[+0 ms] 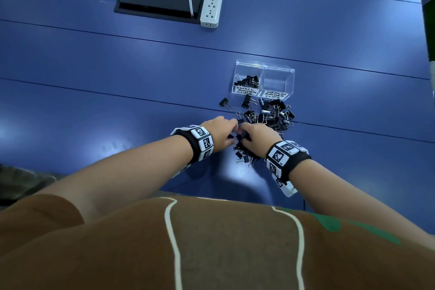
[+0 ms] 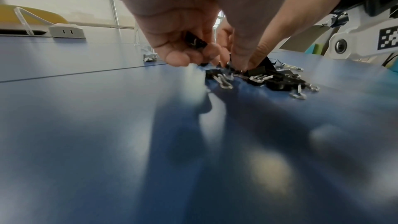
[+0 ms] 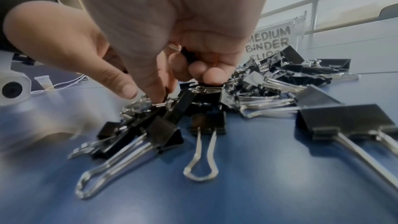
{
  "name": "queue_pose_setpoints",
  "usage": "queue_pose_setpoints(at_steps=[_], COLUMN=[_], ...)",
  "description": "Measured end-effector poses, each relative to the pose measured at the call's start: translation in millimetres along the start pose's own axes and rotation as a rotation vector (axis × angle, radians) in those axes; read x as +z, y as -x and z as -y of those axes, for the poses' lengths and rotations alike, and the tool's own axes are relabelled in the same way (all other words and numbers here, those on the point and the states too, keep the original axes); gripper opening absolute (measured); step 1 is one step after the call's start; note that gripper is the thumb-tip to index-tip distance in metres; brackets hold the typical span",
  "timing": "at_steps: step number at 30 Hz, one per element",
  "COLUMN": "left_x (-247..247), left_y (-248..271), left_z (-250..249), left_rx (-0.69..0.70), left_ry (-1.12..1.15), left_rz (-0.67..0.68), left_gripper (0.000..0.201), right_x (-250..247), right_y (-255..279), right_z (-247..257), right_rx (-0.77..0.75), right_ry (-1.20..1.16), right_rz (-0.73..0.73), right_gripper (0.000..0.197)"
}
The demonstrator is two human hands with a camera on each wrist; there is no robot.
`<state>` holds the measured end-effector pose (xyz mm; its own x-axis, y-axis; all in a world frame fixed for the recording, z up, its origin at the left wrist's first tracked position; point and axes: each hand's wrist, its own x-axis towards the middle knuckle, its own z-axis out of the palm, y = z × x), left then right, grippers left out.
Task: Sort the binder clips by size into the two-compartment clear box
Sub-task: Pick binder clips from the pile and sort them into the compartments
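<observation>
Both hands work the binder clip pile (image 1: 263, 122) on the bench (image 1: 117, 92); left hand (image 1: 221, 133) and right hand (image 1: 257, 138) each curl fingers round small black clips. The clear box (image 1: 264, 80) stands at 12 o'clock, medium compartment empty. Tangled wire handles could drag wrong-sized clips along

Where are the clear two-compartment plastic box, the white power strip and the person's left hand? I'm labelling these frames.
clear two-compartment plastic box (image 1: 279, 70): head view, back rim of the empty medium compartment.
white power strip (image 1: 211, 6): head view, middle of its socket face.
left hand (image 1: 217, 133): head view, back of the hand.
</observation>
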<state>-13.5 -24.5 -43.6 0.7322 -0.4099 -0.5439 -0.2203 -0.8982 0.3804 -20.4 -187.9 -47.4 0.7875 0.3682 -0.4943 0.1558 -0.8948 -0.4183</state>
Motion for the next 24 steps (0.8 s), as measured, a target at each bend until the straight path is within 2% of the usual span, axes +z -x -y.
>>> queue_pose_setpoints(at_steps=[5, 13, 17, 24], left_x=[6, 6, -1, -10], left_y=[-8, -7, -14, -36], left_z=[6, 8, 3, -12], left_rx=[-0.039, -0.049, -0.025, -0.015], left_ry=[-0.036, 0.051, 0.06, -0.004], left_rz=[0.036, -0.034, -0.1, -0.084], left_gripper=[0.026, 0.024, 0.025, 0.029], right_x=[-7, -71, -103, -106], right_y=[0, -24, -53, -73], right_z=[-5, -5, 1, 5], right_rx=[0.057, 0.113, 0.115, 0.066], right_ry=[-0.063, -0.321, -0.353, -0.199], right_rz=[-0.004, -0.266, -0.413, -0.387], right_gripper=[0.015, 0.013, 0.006, 0.018])
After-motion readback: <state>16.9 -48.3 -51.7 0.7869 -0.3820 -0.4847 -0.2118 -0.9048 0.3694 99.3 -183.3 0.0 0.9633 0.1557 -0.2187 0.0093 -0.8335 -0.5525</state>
